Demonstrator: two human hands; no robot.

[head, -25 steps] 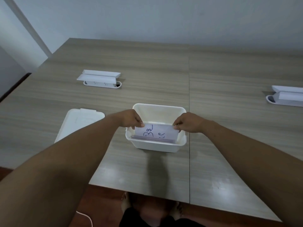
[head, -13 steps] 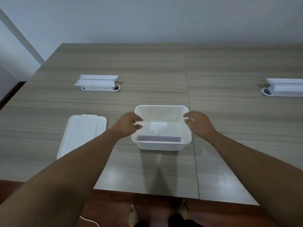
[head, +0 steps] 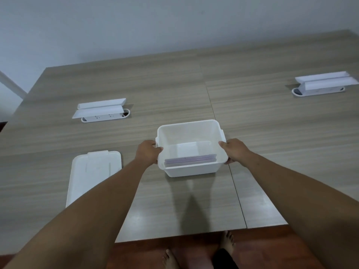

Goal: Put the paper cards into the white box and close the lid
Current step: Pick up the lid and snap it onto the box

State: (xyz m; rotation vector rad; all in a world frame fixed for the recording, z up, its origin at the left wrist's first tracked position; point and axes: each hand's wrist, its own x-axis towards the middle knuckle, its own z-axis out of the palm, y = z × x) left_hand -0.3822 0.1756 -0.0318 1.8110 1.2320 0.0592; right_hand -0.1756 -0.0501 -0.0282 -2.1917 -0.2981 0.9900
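We hold the white box (head: 191, 169) by its sides, left hand (head: 148, 151) and right hand (head: 234, 149) each with grip clamped; cards (head: 189, 161) lie inside, lid (head: 93, 175) on the counter (head: 272, 133).

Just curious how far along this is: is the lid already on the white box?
No, the lid lies flat on the table, left of the open white box.

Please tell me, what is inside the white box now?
Inside the white box, a stack of paper cards lies against the near wall. The rest of the floor looks bare. The near wall hides the stack's lower part, so their number cannot be told. The lid lies apart, on the table.
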